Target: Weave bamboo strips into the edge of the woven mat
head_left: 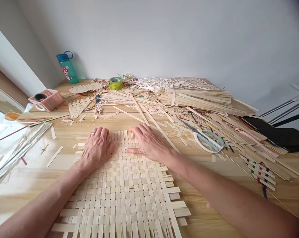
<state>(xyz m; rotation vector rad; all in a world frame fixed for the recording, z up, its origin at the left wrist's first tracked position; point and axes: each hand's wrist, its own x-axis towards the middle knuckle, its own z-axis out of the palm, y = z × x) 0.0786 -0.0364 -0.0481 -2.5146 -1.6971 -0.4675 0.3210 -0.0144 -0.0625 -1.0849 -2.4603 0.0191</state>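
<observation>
A pale mat woven from flat wooden strips (129, 185) lies on the table in front of me, with loose strip ends sticking out along its sides and near edge. My left hand (96, 147) rests on its far left corner, fingers together and bent over the far edge, thumb on top. A ring is on one finger. At the far right corner, my right hand (145, 140) has its fingers curled over the same edge and its thumb laid on the weave. Both hands grip the mat; the fingertips are hidden behind the edge.
White-handled scissors (207, 138) lie right of the mat. Beyond are heaps of loose strips (201, 99), a roll of yellow-green tape (116, 83), a pink basket (49, 100) and a teal bottle (70, 69) near the wall. A black object (278, 132) lies far right.
</observation>
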